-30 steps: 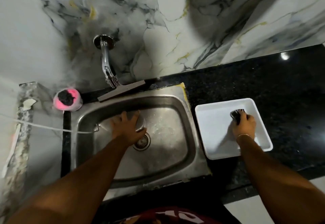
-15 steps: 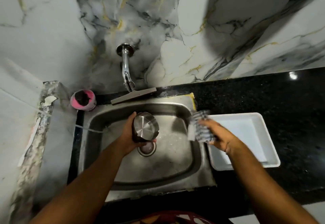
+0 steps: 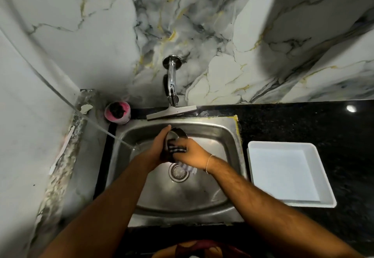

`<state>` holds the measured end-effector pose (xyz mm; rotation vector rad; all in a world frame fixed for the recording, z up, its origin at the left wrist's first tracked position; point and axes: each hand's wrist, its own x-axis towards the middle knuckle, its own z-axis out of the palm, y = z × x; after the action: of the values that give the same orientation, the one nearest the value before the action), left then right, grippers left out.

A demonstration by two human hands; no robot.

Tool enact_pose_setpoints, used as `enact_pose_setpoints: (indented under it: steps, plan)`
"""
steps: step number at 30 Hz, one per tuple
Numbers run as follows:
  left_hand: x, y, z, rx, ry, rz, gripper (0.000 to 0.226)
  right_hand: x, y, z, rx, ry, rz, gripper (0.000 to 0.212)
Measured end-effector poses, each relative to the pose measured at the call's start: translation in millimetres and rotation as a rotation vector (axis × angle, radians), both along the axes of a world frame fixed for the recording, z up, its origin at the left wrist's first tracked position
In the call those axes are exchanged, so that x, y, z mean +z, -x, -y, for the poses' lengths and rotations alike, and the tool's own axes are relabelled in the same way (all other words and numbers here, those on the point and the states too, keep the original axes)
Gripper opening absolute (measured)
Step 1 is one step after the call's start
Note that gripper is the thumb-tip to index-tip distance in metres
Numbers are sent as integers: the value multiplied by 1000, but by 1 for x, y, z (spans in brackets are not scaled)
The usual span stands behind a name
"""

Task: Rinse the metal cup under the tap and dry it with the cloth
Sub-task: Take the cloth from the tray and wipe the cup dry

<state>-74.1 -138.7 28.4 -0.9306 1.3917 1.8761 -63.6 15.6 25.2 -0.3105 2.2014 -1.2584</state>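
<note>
Over the steel sink (image 3: 226,136) my left hand (image 3: 156,150) grips the metal cup (image 3: 178,134), tilted with its rim toward the back wall. My right hand (image 3: 192,154) presses a dark patterned cloth (image 3: 177,149) against the cup's side; a pale end of the cloth hangs below the hand near the drain (image 3: 179,171). Both hands touch the cup and hide most of it. The chrome tap (image 3: 172,81) juts from the marble wall behind; no water stream shows.
A white square tray (image 3: 287,172) lies on the black counter (image 3: 323,124) right of the sink. A pink tub (image 3: 118,113) with a dark scrubber stands at the sink's back left corner. A thin clear hose (image 3: 85,116) runs from the left into the basin.
My right hand has carried the cloth from the tray side over to the cup and pressed it on. My left hand has lifted the cup from the sink floor.
</note>
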Motion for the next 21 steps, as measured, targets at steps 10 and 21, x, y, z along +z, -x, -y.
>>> enact_pose_setpoints:
  steps: [10,21]
  plan:
    - [8,6,13,-221,2,2,70,2,-19,-17,237,-453,-514,43]
    - [12,4,1,47,23,-437,43,32,-5,-14,178,-96,-106,58]
